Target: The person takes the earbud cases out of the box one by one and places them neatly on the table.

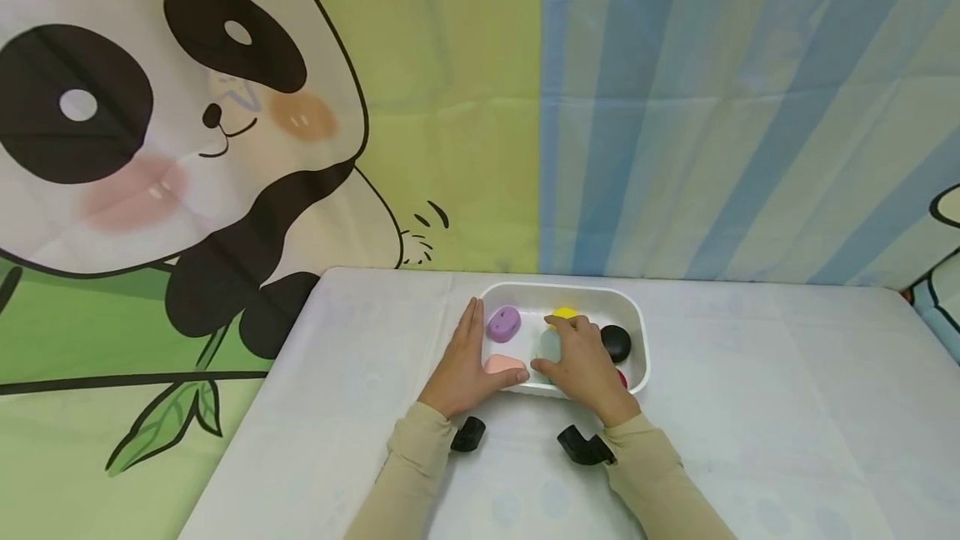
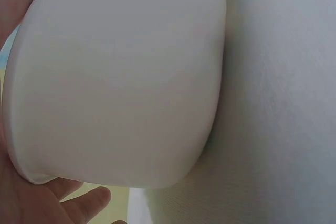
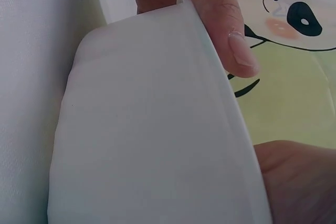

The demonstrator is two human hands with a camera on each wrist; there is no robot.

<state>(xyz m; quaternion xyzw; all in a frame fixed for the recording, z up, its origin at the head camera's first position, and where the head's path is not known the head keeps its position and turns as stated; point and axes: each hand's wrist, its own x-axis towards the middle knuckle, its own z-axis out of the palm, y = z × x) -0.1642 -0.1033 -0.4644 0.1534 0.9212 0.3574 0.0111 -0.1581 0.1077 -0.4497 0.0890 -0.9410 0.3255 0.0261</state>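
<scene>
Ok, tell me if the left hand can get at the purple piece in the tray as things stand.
Probably yes. The left hand rests flat against the tray's left wall, and the purple piece lies just inside that wall, uncovered. The right hand sits further right, over other pieces, so nothing blocks the way.

Bare table lies open on both sides of the white tub. Inside it, the purple, yellow and black pieces crowd around my right hand.

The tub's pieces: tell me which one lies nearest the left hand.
The pink piece, in the near left corner of the tub, beside the left hand thumb. The purple, yellow and black ones lie farther off.
</scene>
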